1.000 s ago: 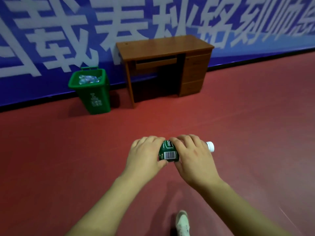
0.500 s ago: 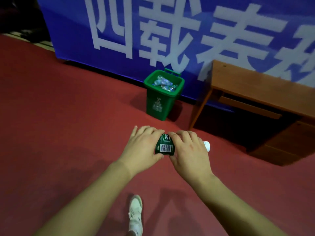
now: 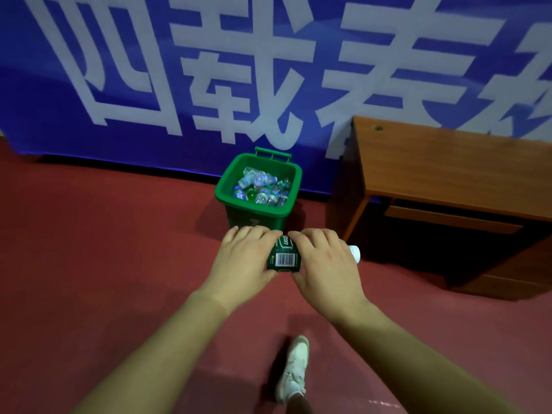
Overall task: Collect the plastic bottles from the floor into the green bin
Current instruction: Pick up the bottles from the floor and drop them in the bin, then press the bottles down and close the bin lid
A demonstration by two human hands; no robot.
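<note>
Two hands in shot, the left hand [image 3: 243,259] and the right hand [image 3: 327,265], and one bottle [image 3: 283,258] gripped between them. One green bin [image 3: 254,211] ahead, its pile of bottles [image 3: 260,189] too jumbled to count. One desk [image 3: 448,162], one white shoe [image 3: 295,366], one blue banner [image 3: 185,150].

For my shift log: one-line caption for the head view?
Left hand and right hand hold a green-labelled plastic bottle before the bottle-filled green bin beside a wooden desk.

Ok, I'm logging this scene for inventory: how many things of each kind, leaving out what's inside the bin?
Green-labelled plastic bottle: 1
Green bin: 1
Wooden desk: 1
White shoe: 1
Blue banner: 1
Total: 5
</note>
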